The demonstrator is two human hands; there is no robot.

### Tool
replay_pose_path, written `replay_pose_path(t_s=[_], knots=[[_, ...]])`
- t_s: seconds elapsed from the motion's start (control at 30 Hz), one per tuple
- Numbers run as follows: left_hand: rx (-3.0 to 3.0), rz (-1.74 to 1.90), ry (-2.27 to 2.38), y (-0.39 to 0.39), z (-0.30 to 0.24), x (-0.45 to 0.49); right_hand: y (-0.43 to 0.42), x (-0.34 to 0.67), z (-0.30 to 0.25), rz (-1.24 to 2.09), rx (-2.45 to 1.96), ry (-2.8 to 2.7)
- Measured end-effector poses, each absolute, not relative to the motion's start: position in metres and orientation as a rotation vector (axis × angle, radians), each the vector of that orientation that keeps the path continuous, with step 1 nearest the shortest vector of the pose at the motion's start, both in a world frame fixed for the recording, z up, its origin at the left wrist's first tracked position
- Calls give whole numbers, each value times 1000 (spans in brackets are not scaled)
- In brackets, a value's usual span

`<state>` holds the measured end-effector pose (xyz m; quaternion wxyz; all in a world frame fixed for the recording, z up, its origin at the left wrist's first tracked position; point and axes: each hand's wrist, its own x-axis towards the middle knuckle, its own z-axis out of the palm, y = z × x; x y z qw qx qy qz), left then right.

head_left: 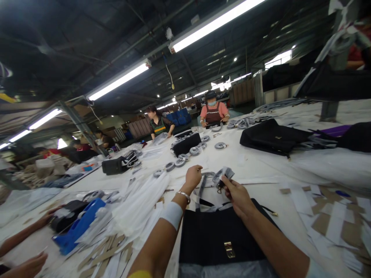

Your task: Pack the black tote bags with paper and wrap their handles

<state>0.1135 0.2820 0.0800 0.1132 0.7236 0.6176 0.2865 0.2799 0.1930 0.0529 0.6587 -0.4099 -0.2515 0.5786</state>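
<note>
A black handbag (214, 235) with a gold clasp lies flat on the table in front of me. Beyond its top edge, my right hand (239, 197) pinches a rolled strap (222, 178) in thin grey wrapping, a gold hook hanging below the fingers. My left hand (193, 178) is raised just left of that strap, fingers curled together; whatever they may hold is hidden or too small to make out. A wrapped length of strap runs down between my hands to the bag's top. A black strap end with a gold tip sticks out at the bag's right.
Wrapped strap coils (179, 162) and black bags lie across the white table (232, 162). A co-worker's hands at the left are near a black bag and a blue tape dispenser (78, 227). Paper and card strips (327, 216) lie right. Two people stand across the table.
</note>
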Motion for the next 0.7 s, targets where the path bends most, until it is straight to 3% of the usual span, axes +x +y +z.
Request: replay_pose_path(t_s=[0.27,0.7], knots=[[2174,295,1946,331,57,102,196,285,57,1310,-789,-310],[2198,264,1696,375,36,131,199,288,58,1277,-726,-209]])
